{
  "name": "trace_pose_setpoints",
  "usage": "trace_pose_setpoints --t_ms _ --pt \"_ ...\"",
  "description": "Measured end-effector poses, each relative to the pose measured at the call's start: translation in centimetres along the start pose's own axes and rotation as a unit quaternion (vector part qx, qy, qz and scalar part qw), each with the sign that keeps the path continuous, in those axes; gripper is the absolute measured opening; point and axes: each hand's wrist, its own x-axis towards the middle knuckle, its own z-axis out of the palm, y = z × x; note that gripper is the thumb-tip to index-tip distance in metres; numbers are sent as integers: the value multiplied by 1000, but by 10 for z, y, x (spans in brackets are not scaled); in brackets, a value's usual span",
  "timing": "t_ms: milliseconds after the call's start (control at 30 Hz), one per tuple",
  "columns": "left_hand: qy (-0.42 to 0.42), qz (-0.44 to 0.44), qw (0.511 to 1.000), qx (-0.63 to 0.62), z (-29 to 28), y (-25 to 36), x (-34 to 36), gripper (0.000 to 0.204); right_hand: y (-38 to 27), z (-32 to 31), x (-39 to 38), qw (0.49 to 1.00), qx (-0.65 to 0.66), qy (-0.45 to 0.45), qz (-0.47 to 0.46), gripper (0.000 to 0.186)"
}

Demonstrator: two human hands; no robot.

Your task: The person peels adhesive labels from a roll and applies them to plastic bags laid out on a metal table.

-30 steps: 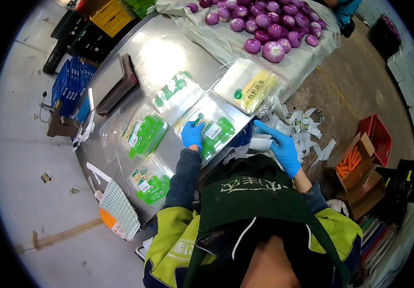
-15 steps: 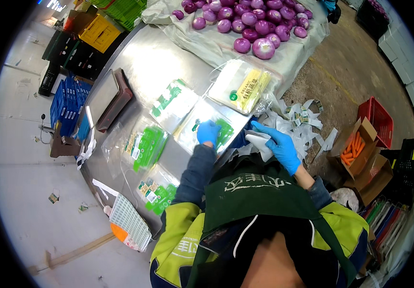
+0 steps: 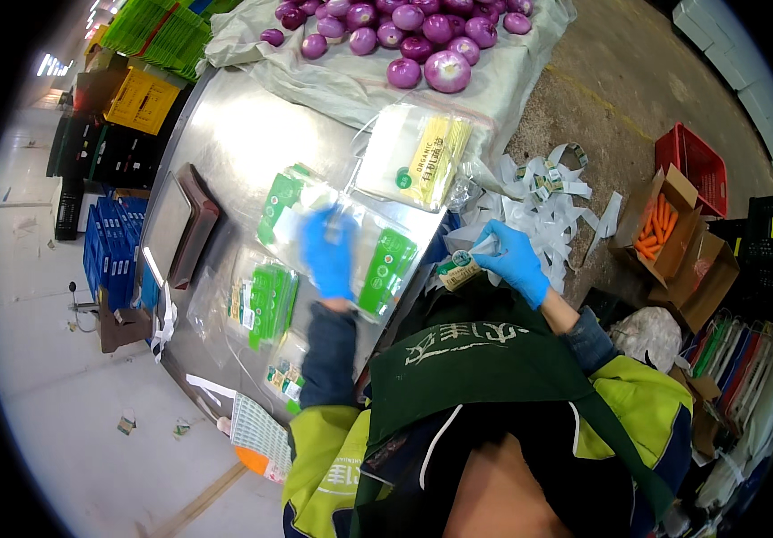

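Observation:
My left hand, in a blue glove, is over the clear plastic bags on the steel table; motion blurs its fingers. Beside it lies a bag with a green panel, and a similar green-printed bag is just beyond. My right hand, also blue-gloved, pinches a strip of printed labels in front of my apron. To the left are a stack of green-printed bags and another bag, partly behind my sleeve. A pack of bags with a yellow panel lies farther away.
Purple onions sit on a pale cloth at the table's far end. A flat-topped device stands at the left edge. Waste backing strips heap to my right, with a carton of carrots and a red crate beyond.
My left hand has moved left off the bag's middle, uncovering its green panel. The strip in my right hand has turned, now showing a printed label. The whole view has shifted slightly.

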Motion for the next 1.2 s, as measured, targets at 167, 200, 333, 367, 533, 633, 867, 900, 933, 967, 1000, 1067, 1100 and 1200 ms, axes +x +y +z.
trace_pose_setpoints --t_ms 167,200,333,367,533,633,867,900,933,967,1000,1067,1100,1200 --pt "-331 -188 889 -255 26 72 -68 27 -20 7 3 995 -99 -10 11 37" --pt "-338 -183 894 -230 19 61 -64 24 -22 9 2 994 -109 -6 -1 37" --pt "-209 -170 917 -293 -30 2 -26 12 -19 15 5 999 -40 -3 -5 32" --pt "-159 -216 913 -309 -48 1 -14 12 -19 15 6 1000 -25 -4 11 31" --pt "-58 -215 972 -78 -13 -118 -17 16 7 21 15 961 -210 11 -183 33" --pt "-87 -145 935 312 17 -113 -33 58 -14 22 17 957 -143 -6 -253 37" --pt "15 -85 971 225 86 -60 -60 83 -20 18 -3 992 -95 -35 -71 28" --pt "-5 -81 963 258 103 -86 -70 73 -34 13 -2 989 -87 -50 -107 25" --pt "-11 -128 975 180 102 -63 -60 56 -15 11 2 981 -140 -4 -132 22" --pt "-4 -125 981 147 104 -79 -58 43 -11 7 7 968 -183 -11 -172 21" --pt "-58 -185 972 133 99 -85 -50 40 -9 4 10 964 -178 -18 -198 21" --pt "-138 -264 952 68 87 -81 -36 37 -3 1 12 964 -135 -15 -231 23" --pt "-163 -281 945 21 75 -59 -26 36 2 6 10 967 -94 -2 -238 25" --pt "-51 -155 982 98 84 -49 -32 32 -25 19 1 977 37 -15 -208 36"
